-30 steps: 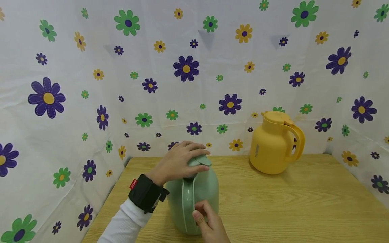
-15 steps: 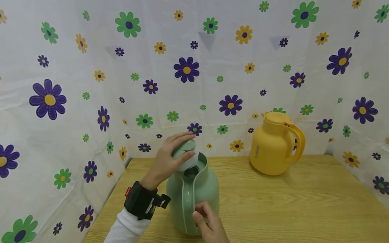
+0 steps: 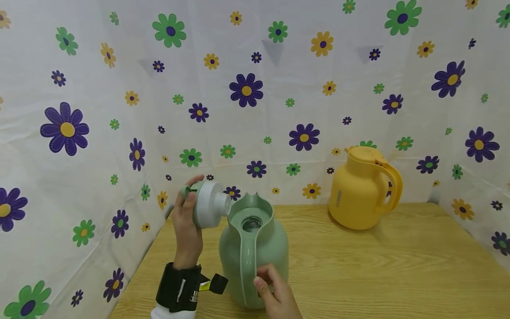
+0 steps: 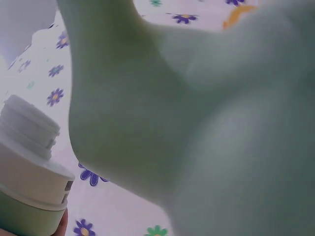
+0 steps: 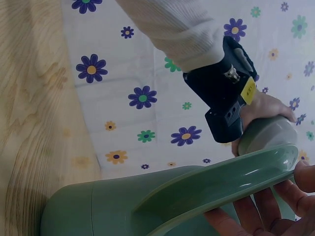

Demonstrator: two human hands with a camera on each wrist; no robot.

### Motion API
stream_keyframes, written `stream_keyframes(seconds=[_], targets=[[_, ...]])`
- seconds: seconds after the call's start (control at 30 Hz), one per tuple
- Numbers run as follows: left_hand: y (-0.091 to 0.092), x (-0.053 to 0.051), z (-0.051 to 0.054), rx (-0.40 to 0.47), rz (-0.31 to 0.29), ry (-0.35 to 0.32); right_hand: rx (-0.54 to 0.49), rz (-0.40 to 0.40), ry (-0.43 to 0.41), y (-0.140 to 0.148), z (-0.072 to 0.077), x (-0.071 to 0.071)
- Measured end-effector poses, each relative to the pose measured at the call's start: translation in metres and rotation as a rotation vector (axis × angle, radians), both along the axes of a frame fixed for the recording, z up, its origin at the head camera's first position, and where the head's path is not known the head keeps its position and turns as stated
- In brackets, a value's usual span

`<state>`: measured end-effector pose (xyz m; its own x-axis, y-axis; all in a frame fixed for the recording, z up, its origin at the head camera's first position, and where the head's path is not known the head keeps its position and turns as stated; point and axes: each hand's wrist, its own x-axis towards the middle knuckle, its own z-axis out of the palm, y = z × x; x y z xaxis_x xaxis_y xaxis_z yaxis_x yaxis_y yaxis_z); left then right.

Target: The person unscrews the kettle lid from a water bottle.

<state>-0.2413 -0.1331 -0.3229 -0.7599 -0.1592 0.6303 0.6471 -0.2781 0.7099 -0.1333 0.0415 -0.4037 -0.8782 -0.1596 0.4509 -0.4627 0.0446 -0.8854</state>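
Stopper [image 3: 209,206] out of the green vacuum jug [image 3: 275,248]
Head: jug upright on the surface [image 3: 358,270]; left hand [image 3: 187,228] grips the stopper beside the jug's mouth [image 3: 253,221]. Unstoppering looks done; the next move likely calls for drawing the stopper clear. Left wrist: stopper tilted. Right wrist: right hand [image 5: 269,214] holds the handle [image 5: 216,184].
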Motion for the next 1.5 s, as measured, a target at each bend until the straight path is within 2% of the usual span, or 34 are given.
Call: stream_keyframes(seconds=[0.17,0.33,0.47,0.83,1.03,1.27,1.4,1.5], targets=[[-0.005,0.006,-0.013,0.28,-0.118,-0.105,-0.001,-0.001,-0.011,0.0,0.001,0.0],[-0.01,0.011,-0.029,0.488,-0.164,-0.257,0.001,-0.002,-0.031,0.001,0.002,0.0],[-0.013,0.013,-0.042,0.673,-0.214,-0.349,0.003,0.003,-0.041,0.001,0.002,-0.001],[-0.022,0.014,-0.077,0.968,-0.351,-0.515,0.01,-0.005,-0.049,0.001,0.003,0.0],[-0.026,0.014,-0.092,1.02,-0.352,-0.553,0.012,-0.01,-0.031,0.0,0.002,0.001],[-0.028,0.013,-0.11,1.049,-0.347,-0.545,0.011,-0.011,-0.034,0.0,0.003,0.001],[-0.028,0.013,-0.12,1.029,-0.281,-0.578,0.014,-0.013,-0.034,0.0,0.004,0.002],[-0.029,0.013,-0.128,0.984,-0.186,-0.649,0.015,-0.01,-0.034,0.0,0.004,0.002]])
